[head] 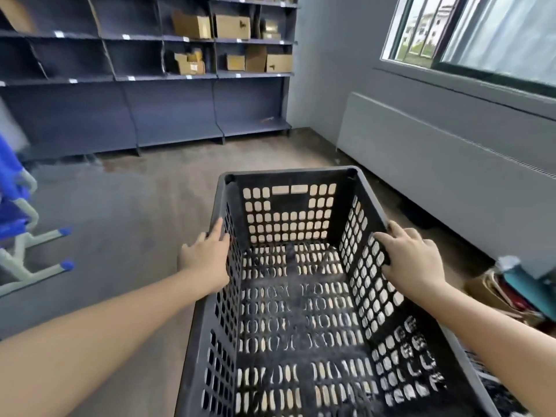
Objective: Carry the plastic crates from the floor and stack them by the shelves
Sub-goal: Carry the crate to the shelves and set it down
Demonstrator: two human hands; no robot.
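Stockroom / storage room. Dark metal shelving with white label tags on the shelf edges, cardboard boxes in the right-hand bays, bare concrete floor, grey walls, one window, perforated black plastic crate.

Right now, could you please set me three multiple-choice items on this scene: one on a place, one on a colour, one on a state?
1. Where do the cardboard boxes sit?
A. on the upper shelves
B. on the floor by the window
C. inside the crate

2. What colour is the crate?
A. red
B. black
C. white

3. What does the crate hold?
A. folded cloth
B. bottles
C. nothing

Answers: 1 A, the boxes stand on the shelves at the far wall. 2 B, its perforated walls are black. 3 C, its perforated bottom lies bare between the left hand and right hand gripping its rims.
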